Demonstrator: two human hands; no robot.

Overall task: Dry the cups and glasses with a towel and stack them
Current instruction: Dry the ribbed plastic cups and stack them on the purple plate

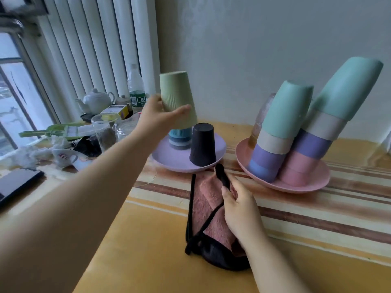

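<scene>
Left hand (163, 115) gripped inverted pale-green plastic cup (176, 98), long axis upright, directly above blue cup stack (179, 138); right hand (239, 210), at 5 o'clock, clutched pink towel (208, 199).

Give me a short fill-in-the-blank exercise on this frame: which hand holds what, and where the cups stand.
1. The left hand grips an upside-down ____ cup over a stack of blue cups.
2. The right hand holds the pink ____ against the striped tablecloth.
3. The dark cup stands upside down on the ____ plate.
4. The pink plate carries ____ leaning stacks of cups.

Missing words: green; towel; purple; two
</scene>
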